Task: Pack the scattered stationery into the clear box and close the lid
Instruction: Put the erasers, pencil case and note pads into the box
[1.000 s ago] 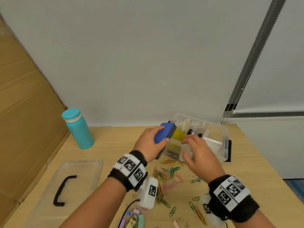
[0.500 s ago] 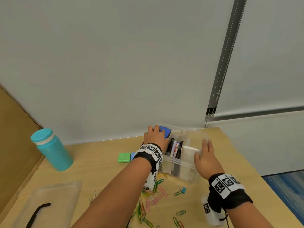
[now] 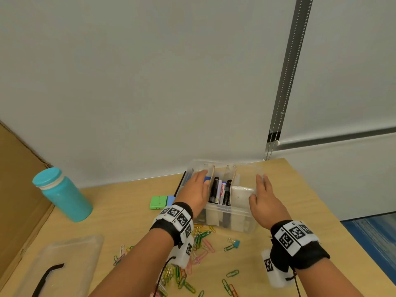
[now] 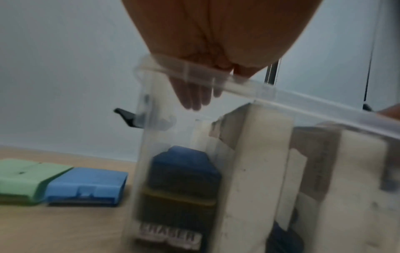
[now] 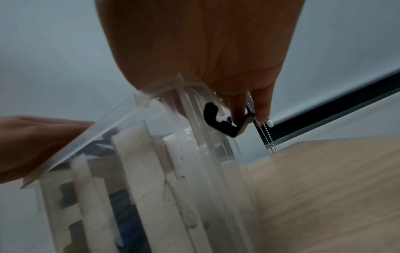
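Pale wood counter point(image 3: 132, 213) runs up to a grey wall, and trouble could start at its near left, where the clear lid point(image 3: 64, 262) with its black handle lies well apart from the clear box point(image 3: 227, 219). Going right, a teal bottle point(image 3: 62, 196) stands upright, then green and blue cases point(image 3: 159, 202) lie just left of the box, not yet packed. Coloured paper clips point(image 3: 201, 249) litter the near counter; a sleeve could easily scatter them further. The left hand point(image 3: 196, 190) reaches into the box's left compartment with straight fingers over the blue eraser point(image 4: 184, 169). If it pushes hard, the light box may slide. The right hand point(image 3: 264, 200) lies flat against the right wall, fingers straight and together, bracing it.
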`<state>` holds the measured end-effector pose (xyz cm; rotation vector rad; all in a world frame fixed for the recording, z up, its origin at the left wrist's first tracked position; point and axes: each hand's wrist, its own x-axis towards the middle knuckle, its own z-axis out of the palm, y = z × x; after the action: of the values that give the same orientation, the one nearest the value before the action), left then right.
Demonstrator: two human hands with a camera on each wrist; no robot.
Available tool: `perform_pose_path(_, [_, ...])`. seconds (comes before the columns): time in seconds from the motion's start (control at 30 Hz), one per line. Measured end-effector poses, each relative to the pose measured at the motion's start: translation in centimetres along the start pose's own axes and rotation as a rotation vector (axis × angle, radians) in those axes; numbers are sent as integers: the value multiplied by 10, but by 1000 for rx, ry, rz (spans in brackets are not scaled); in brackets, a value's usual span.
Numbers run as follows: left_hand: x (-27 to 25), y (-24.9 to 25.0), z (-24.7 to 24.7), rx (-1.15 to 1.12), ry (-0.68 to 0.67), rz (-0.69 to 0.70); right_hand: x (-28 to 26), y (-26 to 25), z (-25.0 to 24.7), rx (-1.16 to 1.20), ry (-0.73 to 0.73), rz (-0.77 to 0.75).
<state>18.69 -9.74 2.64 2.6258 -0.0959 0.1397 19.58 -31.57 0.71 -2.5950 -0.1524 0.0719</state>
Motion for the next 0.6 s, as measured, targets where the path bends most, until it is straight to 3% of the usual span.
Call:
perform_pose_path(0.1, [-26,-16,-15,-38,224,81,1,-1,-2,-11,-18,-8])
perform_pose_path(0.17, [-36,-39,-20,-32,324,27,2,-1,-4,-14,-32,-6])
perform_pose_path(0.23, [-38,-64,-22,37,323,-78,3,-3,-6,-17,-43,-1])
perform_pose_path(0.3, [-37,-87,-21,157,223,-190,5,-5,-8,-29,-49,-5])
perform_pose_path(0.4, [-32,-111,-14,328,-35,-314,8,-6,-8,-48,-51,0])
perform_pose_path(0.6, [-13,-129,-3,411,-298,-326,9,-4,-5,-162,-3,6])
